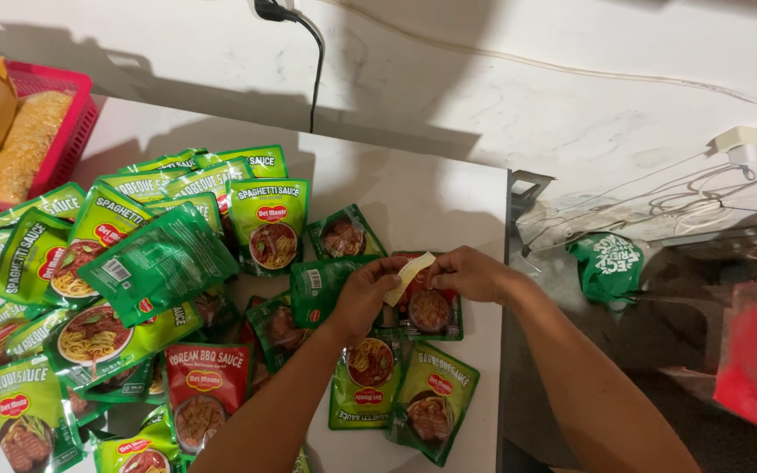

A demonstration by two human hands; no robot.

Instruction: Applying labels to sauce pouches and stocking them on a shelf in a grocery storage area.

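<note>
— What are the hands doing?
— The left hand (363,293) and right hand (466,271) meet over the white worktop (413,197); fingers of both pinch a pale strip (407,278), possibly a sticker, above a red pouch (431,308).
— And beyond?
— Green pouches (146,263) piled left; farther, a pink basket (59,131).
</note>
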